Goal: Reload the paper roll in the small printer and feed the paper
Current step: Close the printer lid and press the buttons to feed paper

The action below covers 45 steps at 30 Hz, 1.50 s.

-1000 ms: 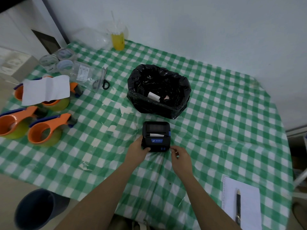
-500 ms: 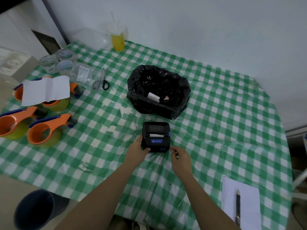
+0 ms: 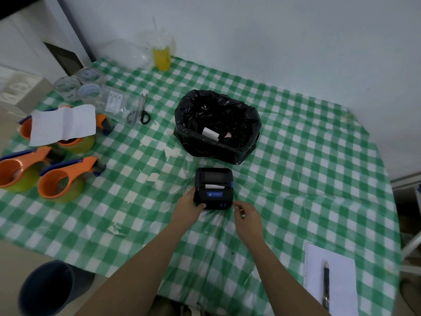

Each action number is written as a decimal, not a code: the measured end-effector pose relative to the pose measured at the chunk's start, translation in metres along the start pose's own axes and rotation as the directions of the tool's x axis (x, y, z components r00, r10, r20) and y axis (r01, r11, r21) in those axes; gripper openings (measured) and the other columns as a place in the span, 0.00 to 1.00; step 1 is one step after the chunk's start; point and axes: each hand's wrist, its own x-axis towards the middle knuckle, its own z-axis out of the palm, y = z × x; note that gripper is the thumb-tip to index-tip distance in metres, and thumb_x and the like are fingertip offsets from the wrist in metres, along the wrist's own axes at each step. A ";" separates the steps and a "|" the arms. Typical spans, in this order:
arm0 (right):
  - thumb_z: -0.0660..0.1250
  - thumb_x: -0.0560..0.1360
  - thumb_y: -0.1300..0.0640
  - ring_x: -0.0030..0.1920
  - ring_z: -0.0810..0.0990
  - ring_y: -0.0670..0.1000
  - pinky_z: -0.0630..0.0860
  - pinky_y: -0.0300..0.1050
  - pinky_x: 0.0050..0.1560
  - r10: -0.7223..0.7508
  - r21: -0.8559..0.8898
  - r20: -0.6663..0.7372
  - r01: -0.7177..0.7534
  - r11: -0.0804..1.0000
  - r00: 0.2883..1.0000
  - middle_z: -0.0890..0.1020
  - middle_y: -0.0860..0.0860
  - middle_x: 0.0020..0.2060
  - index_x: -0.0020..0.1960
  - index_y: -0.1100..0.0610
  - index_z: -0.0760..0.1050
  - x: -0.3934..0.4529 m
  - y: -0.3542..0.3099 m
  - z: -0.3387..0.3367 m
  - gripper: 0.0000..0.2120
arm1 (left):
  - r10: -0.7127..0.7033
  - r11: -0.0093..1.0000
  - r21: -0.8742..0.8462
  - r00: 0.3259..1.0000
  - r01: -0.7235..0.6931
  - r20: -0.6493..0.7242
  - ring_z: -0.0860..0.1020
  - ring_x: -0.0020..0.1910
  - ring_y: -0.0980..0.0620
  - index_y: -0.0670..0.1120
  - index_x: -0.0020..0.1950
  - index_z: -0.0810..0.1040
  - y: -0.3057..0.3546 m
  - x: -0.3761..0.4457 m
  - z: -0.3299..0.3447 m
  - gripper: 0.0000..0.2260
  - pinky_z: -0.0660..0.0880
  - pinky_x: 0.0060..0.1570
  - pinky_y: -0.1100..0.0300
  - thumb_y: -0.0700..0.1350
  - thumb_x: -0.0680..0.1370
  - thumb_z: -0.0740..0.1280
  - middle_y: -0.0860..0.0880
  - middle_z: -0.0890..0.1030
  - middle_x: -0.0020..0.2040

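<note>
L hand (image 3: 187,208) grips thermal printer (image 3: 214,188) at its near-left corner; R hand (image 3: 247,216) fingers loosely curled beside near-right corner, contact unclear; paper strip (image 3: 215,186) shows at slot

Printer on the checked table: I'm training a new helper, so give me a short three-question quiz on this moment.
1. True or false: a strip of white paper shows at the slot of the printer.
2. Which hand touches the printer's near left corner: A) left hand B) right hand?
3. Fill in: the black bin bag sits on the ____ side of the printer from the person.

Key: 1 true. 2 A; the right hand sits just off the near right corner, and contact cannot be told. 3 far.
</note>
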 end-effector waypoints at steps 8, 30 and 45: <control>0.59 0.78 0.60 0.44 0.74 0.47 0.69 0.36 0.44 0.003 -0.004 0.008 -0.003 1.000 1.000 0.79 0.55 0.51 0.56 0.58 0.77 -0.001 0.000 0.000 0.10 | 0.006 1.000 0.000 1.000 -0.006 0.002 0.78 0.58 0.43 0.44 0.64 0.71 0.001 -0.001 0.000 0.21 0.73 0.57 0.53 0.37 0.72 0.69 0.42 0.80 0.59; 0.59 0.78 0.60 0.44 0.75 0.48 0.69 0.37 0.45 0.002 0.003 0.004 -0.002 1.000 1.000 0.80 0.55 0.51 0.56 0.58 0.77 -0.001 0.001 -0.001 0.10 | -0.015 1.000 -0.002 1.000 0.015 0.008 0.78 0.58 0.43 0.44 0.63 0.72 0.003 -0.002 -0.002 0.20 0.74 0.59 0.51 0.37 0.72 0.69 0.42 0.81 0.58; 0.59 0.78 0.60 0.45 0.75 0.48 0.70 0.39 0.47 0.022 0.008 0.001 -0.022 1.000 1.000 0.80 0.56 0.53 0.57 0.58 0.76 -0.001 0.000 -0.004 0.11 | -0.022 1.000 -0.004 0.999 0.022 0.034 0.76 0.60 0.42 0.43 0.66 0.69 0.010 -0.007 -0.003 0.22 0.72 0.58 0.53 0.36 0.73 0.67 0.41 0.78 0.60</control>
